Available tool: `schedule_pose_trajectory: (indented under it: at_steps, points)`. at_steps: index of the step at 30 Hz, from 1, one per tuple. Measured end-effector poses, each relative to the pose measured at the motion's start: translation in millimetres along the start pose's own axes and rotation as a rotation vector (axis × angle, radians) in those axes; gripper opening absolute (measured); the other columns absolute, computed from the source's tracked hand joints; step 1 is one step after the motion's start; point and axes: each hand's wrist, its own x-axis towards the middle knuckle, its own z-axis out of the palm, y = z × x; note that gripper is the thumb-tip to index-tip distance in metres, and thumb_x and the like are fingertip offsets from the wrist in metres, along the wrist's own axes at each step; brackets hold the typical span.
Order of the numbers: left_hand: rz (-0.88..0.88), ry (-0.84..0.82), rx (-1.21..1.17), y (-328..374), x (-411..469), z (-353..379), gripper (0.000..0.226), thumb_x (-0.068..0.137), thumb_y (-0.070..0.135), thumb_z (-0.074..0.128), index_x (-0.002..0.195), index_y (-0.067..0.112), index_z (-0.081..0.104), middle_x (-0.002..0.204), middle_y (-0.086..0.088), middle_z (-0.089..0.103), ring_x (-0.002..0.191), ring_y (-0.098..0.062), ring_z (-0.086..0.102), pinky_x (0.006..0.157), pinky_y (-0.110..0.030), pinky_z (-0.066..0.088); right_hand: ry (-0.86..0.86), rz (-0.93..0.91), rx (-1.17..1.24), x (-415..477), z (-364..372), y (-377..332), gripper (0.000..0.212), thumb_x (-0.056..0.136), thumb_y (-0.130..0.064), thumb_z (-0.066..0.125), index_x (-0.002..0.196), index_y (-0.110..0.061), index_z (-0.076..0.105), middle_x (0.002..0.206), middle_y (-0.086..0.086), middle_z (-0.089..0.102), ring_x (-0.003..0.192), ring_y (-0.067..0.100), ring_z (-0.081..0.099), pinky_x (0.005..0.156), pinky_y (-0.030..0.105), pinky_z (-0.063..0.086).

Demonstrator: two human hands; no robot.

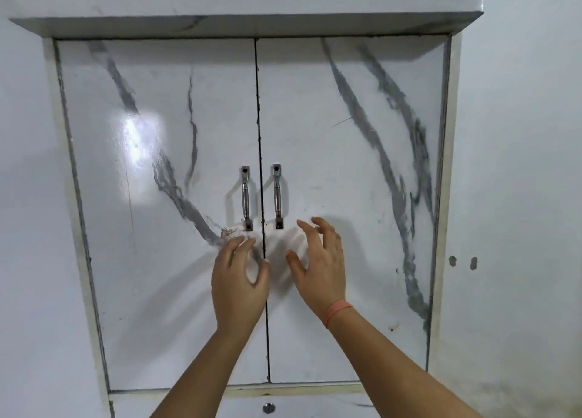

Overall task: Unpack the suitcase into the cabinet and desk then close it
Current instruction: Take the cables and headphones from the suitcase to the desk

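The cabinet (315, 118) fills nearly everything in front of me: white, veined with grey like marble, capped by a thick slab along its top edge. Its two doors are shut, meeting at a dark seam down the middle. The left door (157, 213) carries a bright patch of reflected light to the left of the seam; the right door (352, 172) has long grey streaks running down it. Below the doors, a small round metal knob (268, 408) sits on the panel just under the seam.

My forearms reach up from below toward the seam. My left hand (237, 283) hangs just left of it, fingers loosely curled and parted, thumb bent inward, gripping nothing. My right hand (321, 266) is just right of the seam, fingers spread and slightly hooked, also empty, with an orange band (337, 311) around the wrist.

Either side of the seam stand two upright metal pulls: the left handle (245, 197) just above my left fingertips, the right handle (277, 195) up and left of my right fingertips. Neither hand touches one.
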Motion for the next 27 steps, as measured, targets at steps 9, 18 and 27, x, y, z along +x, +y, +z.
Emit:
schedule_pose_trajectory:
  at_steps: [9, 18, 27]
  points:
    - [-0.381, 0.15, -0.277, 112.5, -45.2, -65.4, 0.016, 0.089, 0.017, 0.063, 0.104, 0.02, 0.067, 0.102, 0.01, 0.066, 0.094, 0.006, 0.06, 0.072, -0.002, 0.043, -0.085, 0.045, 0.351, -27.8, -91.3, -39.9, 0.043, 0.084, -0.02, 0.065, 0.125, -0.024, 0.053, 0.122, -0.008, 0.046, 0.093, 0.004, 0.055, 0.078, 0.032, 0.055]
    - [-0.544, 0.392, -0.105, 153.0, -142.0, -187.1, 0.011, 0.09, 0.012, 0.062, 0.096, 0.019, 0.066, 0.092, 0.006, 0.068, 0.085, 0.0, 0.063, 0.067, -0.005, 0.045, -0.329, 0.042, 0.748, -123.4, -141.7, -125.7, 0.035, 0.084, -0.016, 0.065, 0.117, -0.022, 0.059, 0.11, -0.01, 0.053, 0.088, 0.002, 0.055, 0.073, 0.023, 0.053]
    - [-0.628, 0.658, 0.334, 207.0, -272.0, -395.3, 0.01, 0.09, 0.016, 0.063, 0.097, 0.019, 0.068, 0.088, 0.01, 0.066, 0.08, -0.001, 0.061, 0.071, -0.009, 0.046, -0.738, -0.002, 1.075, -263.9, -195.1, -282.9, 0.03, 0.084, -0.018, 0.065, 0.113, -0.025, 0.06, 0.107, -0.009, 0.056, 0.089, 0.004, 0.057, 0.069, 0.016, 0.049]
